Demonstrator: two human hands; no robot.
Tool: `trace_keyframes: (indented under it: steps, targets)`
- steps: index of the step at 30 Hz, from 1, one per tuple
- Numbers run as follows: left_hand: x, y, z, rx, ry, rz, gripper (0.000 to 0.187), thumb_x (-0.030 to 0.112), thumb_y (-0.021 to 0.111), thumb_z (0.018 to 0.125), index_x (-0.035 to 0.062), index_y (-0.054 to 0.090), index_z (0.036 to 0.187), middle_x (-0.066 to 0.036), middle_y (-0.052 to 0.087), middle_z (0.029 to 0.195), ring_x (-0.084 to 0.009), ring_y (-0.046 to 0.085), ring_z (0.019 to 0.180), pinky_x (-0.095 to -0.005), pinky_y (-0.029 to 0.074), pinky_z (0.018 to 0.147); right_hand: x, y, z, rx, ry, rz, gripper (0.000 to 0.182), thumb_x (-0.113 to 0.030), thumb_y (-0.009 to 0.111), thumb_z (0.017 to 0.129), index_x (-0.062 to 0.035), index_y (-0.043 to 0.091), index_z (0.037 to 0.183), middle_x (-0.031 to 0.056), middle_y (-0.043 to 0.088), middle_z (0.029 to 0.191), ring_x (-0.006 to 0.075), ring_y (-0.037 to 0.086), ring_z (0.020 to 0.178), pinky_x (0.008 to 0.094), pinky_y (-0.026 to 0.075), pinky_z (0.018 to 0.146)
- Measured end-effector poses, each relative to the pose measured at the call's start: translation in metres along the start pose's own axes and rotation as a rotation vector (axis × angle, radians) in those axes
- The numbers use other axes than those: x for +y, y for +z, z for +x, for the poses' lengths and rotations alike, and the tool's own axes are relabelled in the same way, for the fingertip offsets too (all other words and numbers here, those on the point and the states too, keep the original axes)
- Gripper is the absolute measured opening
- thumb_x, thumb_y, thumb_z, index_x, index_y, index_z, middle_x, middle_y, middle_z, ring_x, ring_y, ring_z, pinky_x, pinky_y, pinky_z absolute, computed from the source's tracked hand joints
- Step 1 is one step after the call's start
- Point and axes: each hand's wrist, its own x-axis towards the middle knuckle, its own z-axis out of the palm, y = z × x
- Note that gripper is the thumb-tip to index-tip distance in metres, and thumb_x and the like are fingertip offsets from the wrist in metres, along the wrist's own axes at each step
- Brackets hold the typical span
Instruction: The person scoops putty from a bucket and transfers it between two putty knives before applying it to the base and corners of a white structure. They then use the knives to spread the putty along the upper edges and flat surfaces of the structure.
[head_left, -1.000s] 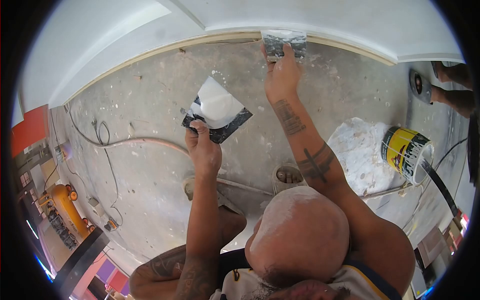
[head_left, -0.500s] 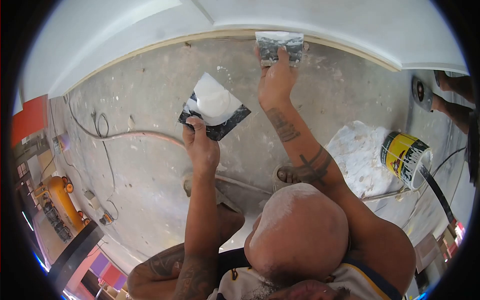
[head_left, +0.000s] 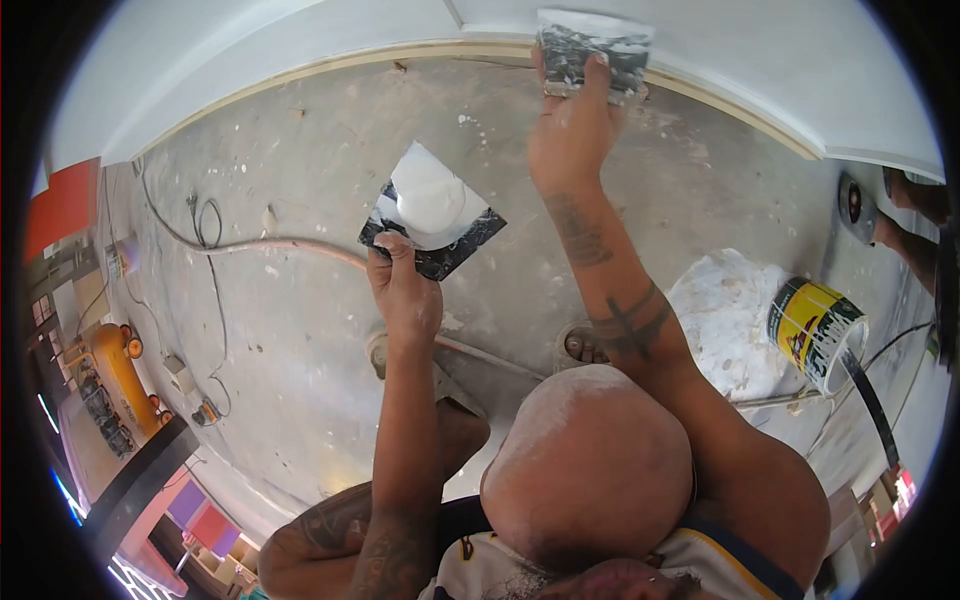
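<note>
My left hand (head_left: 405, 290) is closed on the lower corner of a dark square plate (head_left: 470, 245), its thumb on top. A smooth mound of white paste (head_left: 430, 205) lies on that plate. Farther forward, my right hand (head_left: 578, 130) grips a wide dark blade (head_left: 600, 65) smeared with white, thumb on its face. The blade's far edge overlaps the foot of the white wall (head_left: 370, 25) and the pale strip (head_left: 300, 68) along it.
A yellow and black bucket (head_left: 815, 330) stands by a white-stained sheet (head_left: 730, 320) at right. Another person's feet (head_left: 880, 215) are at far right. A hose (head_left: 300, 247) and cables cross the floor. An orange compressor (head_left: 125, 375) is at left.
My right hand has moved forward and slightly right with the blade, which now overlaps the wall's foot more. My left hand and its plate have barely shifted.
</note>
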Motion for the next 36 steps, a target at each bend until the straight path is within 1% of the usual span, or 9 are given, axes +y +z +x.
trace_keyframes:
  steps: [2, 4, 7, 11, 15, 17, 23, 25, 36]
  targets:
    - [0.006, 0.001, -0.001, -0.023, -0.012, -0.007, 0.037, 0.035, 0.049, 0.106, 0.0023, 0.055, 0.122, -0.005, 0.062, 0.117, -0.0152, 0.059, 0.111, -0.0357, 0.051, 0.096, 0.005, -0.002, -0.005, -0.126, -0.07, -0.005, 0.033, -0.007, 0.049, 0.099, 0.0041, 0.042, 0.129, 0.016, 0.056, 0.124, 0.0267, 0.064, 0.106, 0.0419, 0.061, 0.093]
    - [0.006, -0.003, -0.001, 0.0, -0.014, -0.04, 0.038, 0.035, 0.049, 0.105, 0.0025, 0.054, 0.125, -0.006, 0.061, 0.121, -0.0177, 0.059, 0.114, -0.0373, 0.051, 0.098, 0.016, -0.015, -0.006, -0.006, 0.057, 0.042, 0.033, -0.007, 0.049, 0.1, 0.0053, 0.042, 0.129, 0.0158, 0.056, 0.124, 0.0279, 0.065, 0.105, 0.0431, 0.061, 0.094]
    - [0.012, 0.004, 0.007, 0.037, -0.028, -0.124, 0.04, 0.035, 0.048, 0.105, 0.0032, 0.051, 0.129, -0.009, 0.059, 0.128, -0.0217, 0.059, 0.116, -0.0396, 0.052, 0.1, 0.027, -0.022, -0.008, 0.06, 0.057, 0.003, 0.033, -0.007, 0.049, 0.1, 0.0059, 0.042, 0.13, 0.0159, 0.056, 0.124, 0.0284, 0.065, 0.105, 0.0441, 0.06, 0.095]
    - [0.01, 0.0, 0.012, 0.001, -0.06, -0.189, 0.045, 0.037, 0.049, 0.104, 0.0051, 0.047, 0.137, -0.012, 0.053, 0.138, -0.0277, 0.055, 0.125, -0.0467, 0.049, 0.106, 0.033, -0.021, -0.002, 0.01, 0.049, 0.001, 0.035, -0.008, 0.05, 0.099, 0.0056, 0.041, 0.131, 0.0166, 0.055, 0.124, 0.0283, 0.065, 0.104, 0.0442, 0.06, 0.095]
    - [0.014, -0.003, 0.011, 0.015, -0.071, -0.186, 0.045, 0.036, 0.048, 0.105, 0.0051, 0.047, 0.137, -0.012, 0.052, 0.139, -0.0279, 0.054, 0.125, -0.0482, 0.049, 0.106, 0.04, -0.012, 0.008, 0.029, 0.034, 0.032, 0.035, -0.008, 0.048, 0.099, 0.0047, 0.041, 0.131, 0.0153, 0.055, 0.123, 0.026, 0.064, 0.105, 0.0435, 0.061, 0.094]
    - [0.014, -0.009, 0.01, 0.02, -0.074, -0.224, 0.04, 0.035, 0.049, 0.105, 0.0052, 0.049, 0.132, -0.01, 0.057, 0.131, -0.0248, 0.059, 0.119, -0.042, 0.053, 0.102, 0.042, -0.009, 0.01, 0.047, 0.045, 0.051, 0.034, -0.008, 0.048, 0.1, 0.0044, 0.042, 0.131, 0.0144, 0.055, 0.123, 0.025, 0.063, 0.105, 0.0436, 0.061, 0.094]
    - [0.02, -0.028, 0.0, 0.066, -0.085, -0.243, 0.04, 0.034, 0.05, 0.104, 0.0043, 0.051, 0.131, -0.01, 0.058, 0.13, -0.0238, 0.059, 0.118, -0.041, 0.053, 0.102, 0.036, 0.006, 0.01, 0.067, 0.109, -0.024, 0.032, -0.006, 0.048, 0.099, 0.0034, 0.042, 0.129, 0.012, 0.055, 0.123, 0.0233, 0.063, 0.106, 0.0457, 0.06, 0.095]
    - [0.017, -0.034, -0.001, 0.084, -0.086, -0.218, 0.043, 0.036, 0.048, 0.105, 0.0045, 0.049, 0.134, -0.011, 0.056, 0.134, -0.0262, 0.057, 0.121, -0.0435, 0.05, 0.104, 0.037, 0.007, 0.003, -0.073, 0.046, 0.046, 0.032, -0.005, 0.047, 0.099, 0.0033, 0.042, 0.13, 0.0129, 0.055, 0.124, 0.0235, 0.062, 0.107, 0.0462, 0.06, 0.095]
    - [0.016, -0.043, 0.001, 0.087, -0.086, -0.177, 0.046, 0.039, 0.046, 0.105, 0.0042, 0.048, 0.136, -0.013, 0.056, 0.135, -0.0276, 0.057, 0.122, -0.0445, 0.05, 0.104, 0.058, -0.003, -0.002, -0.041, 0.045, 0.024, 0.034, -0.007, 0.048, 0.099, 0.0026, 0.042, 0.131, 0.0137, 0.055, 0.124, 0.0245, 0.063, 0.107, 0.0451, 0.06, 0.096]
